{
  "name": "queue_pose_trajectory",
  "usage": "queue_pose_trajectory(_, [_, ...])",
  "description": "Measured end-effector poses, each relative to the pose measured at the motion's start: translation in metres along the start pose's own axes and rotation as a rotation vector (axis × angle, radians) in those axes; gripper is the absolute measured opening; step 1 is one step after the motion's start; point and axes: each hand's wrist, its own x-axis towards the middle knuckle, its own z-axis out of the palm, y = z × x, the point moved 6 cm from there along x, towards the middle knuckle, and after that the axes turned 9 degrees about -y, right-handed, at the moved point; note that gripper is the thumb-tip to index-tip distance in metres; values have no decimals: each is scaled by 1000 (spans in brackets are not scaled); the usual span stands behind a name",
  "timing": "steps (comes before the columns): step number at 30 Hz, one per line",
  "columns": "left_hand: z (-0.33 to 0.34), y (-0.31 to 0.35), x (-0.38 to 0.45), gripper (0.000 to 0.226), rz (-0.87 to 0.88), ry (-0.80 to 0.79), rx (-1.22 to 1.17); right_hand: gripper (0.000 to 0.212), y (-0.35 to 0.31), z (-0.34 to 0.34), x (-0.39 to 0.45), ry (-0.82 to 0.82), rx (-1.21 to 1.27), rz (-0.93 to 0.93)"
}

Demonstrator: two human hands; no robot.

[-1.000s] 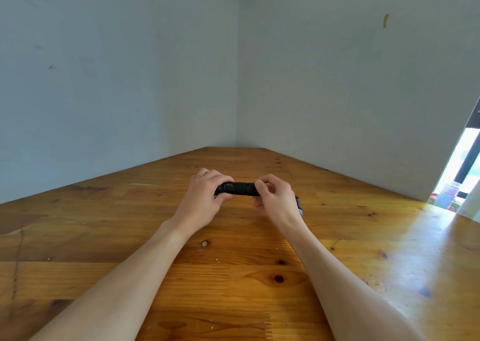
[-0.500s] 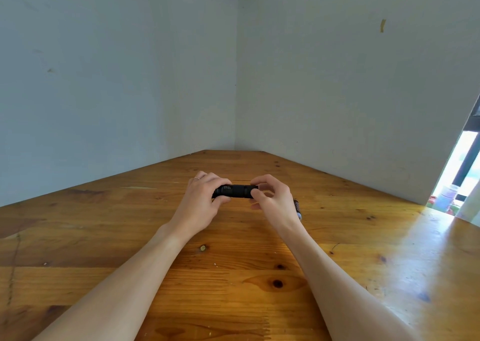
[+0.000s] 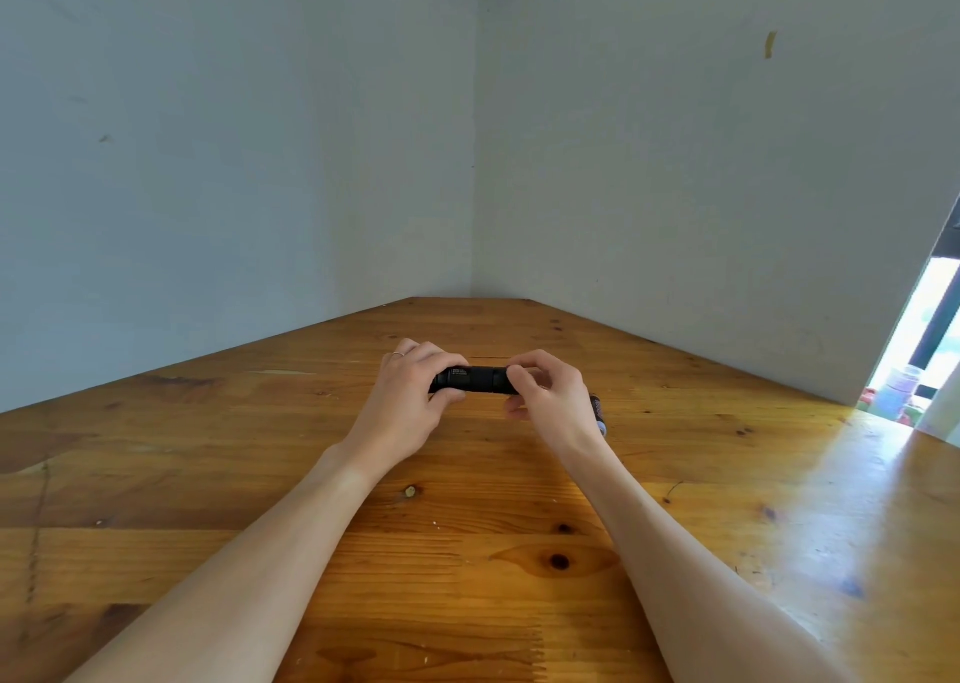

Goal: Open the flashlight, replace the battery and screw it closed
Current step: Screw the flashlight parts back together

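Two bare hands hold a small black flashlight [image 3: 475, 379] sideways, just above a wooden surface [image 3: 467, 578]. The left hand [image 3: 410, 396] wraps its fingers [image 3: 441, 362] over the left end of the flashlight, with the thumb tucked under it. A thin ring [image 3: 397, 354] sits on one finger of that hand. The right hand [image 3: 550, 396] pinches the right end of the flashlight between its thumb and curled fingers [image 3: 535, 365]. The flashlight looks like one whole piece, with some tiny pale writing on its side that is too small to read. A battery [image 3: 598, 412] lies on the surface just beside the right wrist. Pale walls [image 3: 234, 162] meet in a corner behind the surface.
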Motion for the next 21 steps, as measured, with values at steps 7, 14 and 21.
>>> queue_pose_trajectory(7, [-1, -1, -1, 31, -4, 7, -2, 21, -2, -1, 0, -1, 44, -44])
queue_pose_trajectory(14, [0, 0, -1, 31, -6, 6, 3, 15, 2, -1, 2, -9, 61, -8])
queue_pose_trajectory(21, [-1, 1, -1, 31, 0, 5, 1, 16, 3, -2, 3, 1, 67, -7])
